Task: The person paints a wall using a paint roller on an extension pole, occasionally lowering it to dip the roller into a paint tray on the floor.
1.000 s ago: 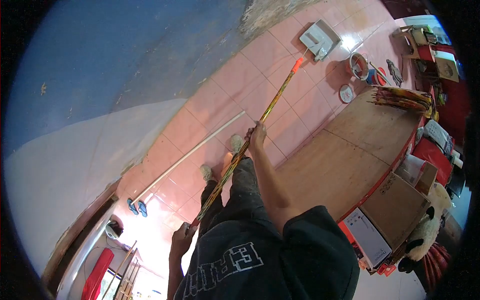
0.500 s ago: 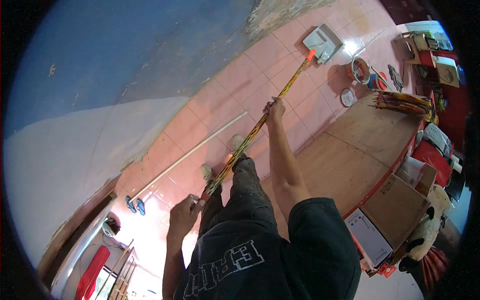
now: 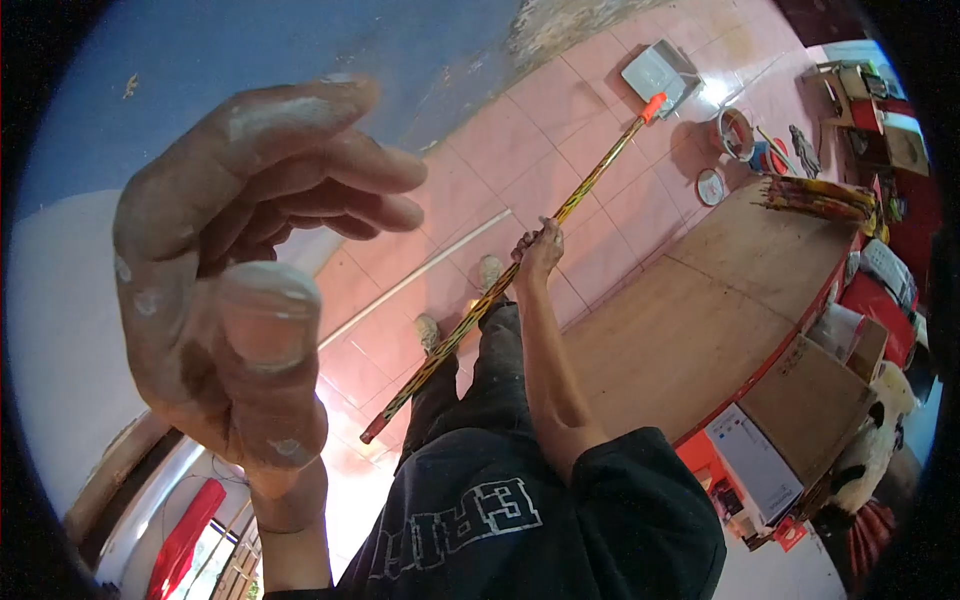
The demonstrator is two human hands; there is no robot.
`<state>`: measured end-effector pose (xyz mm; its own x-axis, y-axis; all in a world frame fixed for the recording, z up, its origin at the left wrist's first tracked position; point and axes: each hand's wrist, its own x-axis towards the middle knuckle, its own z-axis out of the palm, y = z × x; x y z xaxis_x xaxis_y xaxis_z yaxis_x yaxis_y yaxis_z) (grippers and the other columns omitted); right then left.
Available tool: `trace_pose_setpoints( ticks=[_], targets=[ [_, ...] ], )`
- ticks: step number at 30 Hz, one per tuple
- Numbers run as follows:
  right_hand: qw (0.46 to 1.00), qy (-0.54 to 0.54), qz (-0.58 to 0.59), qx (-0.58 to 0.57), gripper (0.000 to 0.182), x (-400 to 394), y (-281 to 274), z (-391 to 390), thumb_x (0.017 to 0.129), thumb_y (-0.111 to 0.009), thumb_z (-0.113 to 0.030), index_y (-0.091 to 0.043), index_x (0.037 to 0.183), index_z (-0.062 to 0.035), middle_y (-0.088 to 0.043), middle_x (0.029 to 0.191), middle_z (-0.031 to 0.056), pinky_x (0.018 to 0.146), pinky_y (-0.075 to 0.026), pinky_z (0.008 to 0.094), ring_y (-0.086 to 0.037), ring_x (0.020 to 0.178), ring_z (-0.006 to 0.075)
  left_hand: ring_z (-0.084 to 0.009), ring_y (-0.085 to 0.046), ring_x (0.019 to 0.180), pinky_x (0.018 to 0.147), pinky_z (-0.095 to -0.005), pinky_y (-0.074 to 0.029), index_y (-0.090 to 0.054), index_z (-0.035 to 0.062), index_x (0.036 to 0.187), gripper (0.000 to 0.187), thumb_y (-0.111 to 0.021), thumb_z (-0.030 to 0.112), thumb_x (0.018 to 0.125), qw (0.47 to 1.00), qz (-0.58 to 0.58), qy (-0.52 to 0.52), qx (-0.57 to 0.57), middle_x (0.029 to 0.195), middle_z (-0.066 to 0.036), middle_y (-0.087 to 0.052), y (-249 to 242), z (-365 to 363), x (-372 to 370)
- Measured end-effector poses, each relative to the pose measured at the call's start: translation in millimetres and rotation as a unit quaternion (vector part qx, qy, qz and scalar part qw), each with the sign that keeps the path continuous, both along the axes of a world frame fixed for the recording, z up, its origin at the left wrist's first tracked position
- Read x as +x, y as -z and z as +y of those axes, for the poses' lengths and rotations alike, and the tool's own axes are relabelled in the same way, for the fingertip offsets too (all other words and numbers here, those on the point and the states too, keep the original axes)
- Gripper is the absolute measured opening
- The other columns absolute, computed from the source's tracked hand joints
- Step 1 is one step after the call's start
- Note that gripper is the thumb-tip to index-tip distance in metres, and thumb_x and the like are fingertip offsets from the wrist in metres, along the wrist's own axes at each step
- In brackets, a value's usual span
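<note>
My right hand (image 3: 540, 248) is wrapped round a long pole (image 3: 590, 190) with a yellow, green and black pattern and an orange tip. The pole slants over the floor from my legs up to a grey paint tray (image 3: 648, 72), its tip overlapping the tray's near edge in this view. Raised close to the camera, my left hand (image 3: 185, 280) is off the pole, fingers curved and apart from the thumb, nothing between them. White specks like paint mark its skin. The pole's reddish lower end (image 3: 370, 434) hangs free beside my leg.
A white stick (image 3: 430, 262) lies on the pink tiles along the blue and white wall (image 3: 330, 50). Beyond the tray are a bucket (image 3: 735, 135) and a round lid (image 3: 710, 187). A low wooden platform (image 3: 690, 310) stands right, with cardboard boxes (image 3: 800, 400) beside it.
My left hand has left the pole's lower end and risen close to the camera. My right hand keeps its hold, and the view has shifted slightly.
</note>
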<state>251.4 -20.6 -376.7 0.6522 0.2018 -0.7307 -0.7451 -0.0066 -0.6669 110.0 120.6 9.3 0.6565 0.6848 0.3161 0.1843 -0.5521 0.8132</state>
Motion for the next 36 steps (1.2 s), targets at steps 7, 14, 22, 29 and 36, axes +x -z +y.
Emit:
trace_pose_setpoints(
  ticks=[7, 14, 22, 29, 36],
  targets=[
    [0.998, 0.004, -0.056, 0.033, 0.036, -29, -62, -9, 0.101, -0.045, -0.044, -0.05, 0.107, -0.0082, -0.039, 0.061, -0.0003, 0.038, -0.031, 0.026, -0.038, 0.045, 0.0097, -0.0243, -0.067, 0.079, 0.073, -0.0341, -0.055, -0.05, -0.0007, 0.132, 0.054, -0.03, 0.042, 0.105, 0.992, -0.112, 0.057, 0.01, 0.102, -0.018, -0.067, -21, -13, -19],
    [0.986, 0.024, -0.11, 0.125, 0.025, -79, -139, -21, 0.1, -0.049, -0.041, -0.052, 0.105, -0.0165, -0.035, 0.058, -0.004, 0.034, -0.028, 0.024, -0.033, 0.041, 0.0066, -0.0236, -0.063, 0.08, 0.073, -0.0341, -0.053, -0.045, -0.0014, 0.137, 0.057, -0.027, 0.043, 0.105, 0.969, -0.248, 0.003, 0.013, 0.099, -0.016, -0.065, -95, -66, -58],
    [0.947, 0.017, -0.208, 0.244, 0.018, -140, -230, -34, 0.103, -0.045, -0.034, -0.049, 0.108, -0.0176, -0.033, 0.057, -0.0065, 0.032, -0.027, 0.0213, -0.032, 0.039, 0.0042, -0.0225, -0.06, 0.071, 0.067, -0.033, -0.053, -0.054, -0.0023, 0.11, 0.049, -0.038, 0.043, 0.103, 0.938, -0.307, 0.062, 0.15, 0.087, -0.015, -0.06, -204, -82, -152],
    [0.904, -0.022, -0.257, 0.34, 0.025, -160, -295, -31, 0.102, -0.049, -0.029, -0.046, 0.12, -0.0119, -0.036, 0.058, -0.0047, 0.034, -0.03, 0.0222, -0.034, 0.041, 0.0048, -0.0197, -0.065, 0.07, 0.056, -0.0301, -0.052, -0.059, -0.0041, 0.099, 0.042, -0.044, 0.035, 0.103, 0.884, -0.394, 0.045, 0.247, 0.084, -0.014, -0.062, -269, -99, -186],
    [0.868, -0.092, -0.272, 0.405, 0.024, -161, -301, -26, 0.101, -0.05, -0.031, -0.05, 0.114, -0.011, -0.046, 0.065, 0.0009, 0.038, -0.036, 0.0263, -0.043, 0.045, 0.0092, -0.0178, -0.063, 0.079, 0.071, -0.0315, -0.05, -0.062, -0.0009, 0.109, 0.035, -0.05, 0.031, 0.102, 0.905, -0.323, 0.026, 0.278, 0.089, -0.011, -0.064, -323, -116, -167]
  ],
)
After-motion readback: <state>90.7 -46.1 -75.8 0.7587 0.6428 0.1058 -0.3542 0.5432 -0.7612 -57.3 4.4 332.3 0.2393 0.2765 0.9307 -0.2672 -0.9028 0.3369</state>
